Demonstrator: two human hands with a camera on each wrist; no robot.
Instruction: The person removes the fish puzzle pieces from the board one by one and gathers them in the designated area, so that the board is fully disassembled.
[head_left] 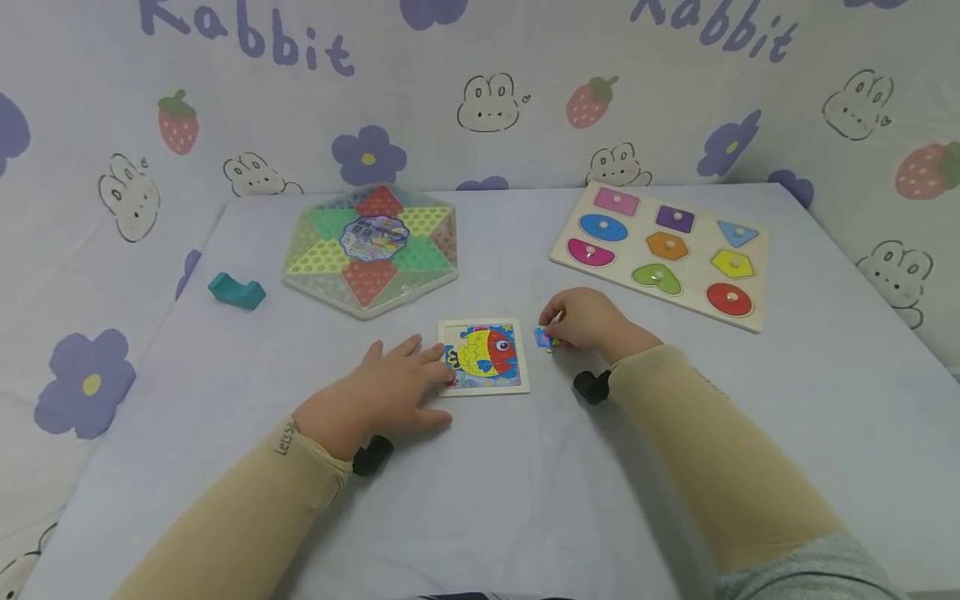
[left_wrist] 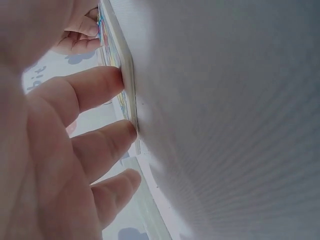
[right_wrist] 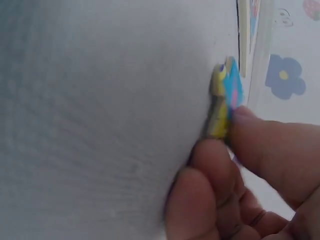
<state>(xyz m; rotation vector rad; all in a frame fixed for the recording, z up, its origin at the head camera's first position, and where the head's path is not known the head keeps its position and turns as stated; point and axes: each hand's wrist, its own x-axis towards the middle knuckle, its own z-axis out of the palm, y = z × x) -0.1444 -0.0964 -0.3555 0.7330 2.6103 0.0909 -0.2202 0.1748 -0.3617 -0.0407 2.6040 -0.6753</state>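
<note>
A small square fish puzzle, with a yellow and red fish in a pale wooden frame, lies flat on the table. My left hand is at its left side with fingers spread, and the fingertips touch the frame's edge in the left wrist view. Just right of the puzzle, my right hand pinches a jigsaw piece between thumb and fingers. That piece has a blue printed face with pink on it, plus some yellow along its side. It is held close over the white tabletop, partly hidden by the fingers.
Behind on the left lies a hexagonal Chinese checkers board in clear wrap. A teal curved block sits left of it. Back right, a wooden shape-puzzle board carries several knobbed coloured shapes. Rabbit-print cloth hangs behind the table.
</note>
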